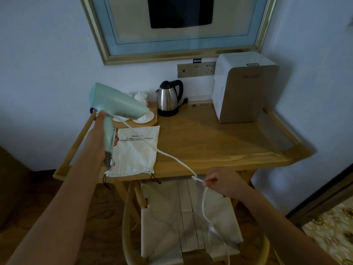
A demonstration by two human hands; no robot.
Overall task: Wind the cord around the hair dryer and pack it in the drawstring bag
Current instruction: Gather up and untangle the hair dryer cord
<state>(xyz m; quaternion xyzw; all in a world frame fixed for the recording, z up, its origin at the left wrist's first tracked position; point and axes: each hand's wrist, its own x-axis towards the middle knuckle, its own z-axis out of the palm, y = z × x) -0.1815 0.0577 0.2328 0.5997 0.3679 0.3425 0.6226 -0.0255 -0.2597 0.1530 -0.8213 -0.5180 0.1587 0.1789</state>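
My left hand (99,138) grips the handle of a pale green hair dryer (116,104) and holds it up above the left part of the wooden table, nozzle pointing right. Its white cord (172,157) runs from the dryer down and right across the table to my right hand (223,181), which pinches it in front of the table's front edge. Below that hand the cord hangs down over the chair. A white drawstring bag (137,155) with printed text lies flat on the table under the dryer, its dark drawstrings dangling over the front edge.
On the wooden table (219,146) stand a steel kettle (169,98), a tray with white cups (142,115) and a white box-shaped appliance (242,87). A wall socket strip (196,69) sits below a framed picture. A woven-seat chair (187,217) stands in front of the table.
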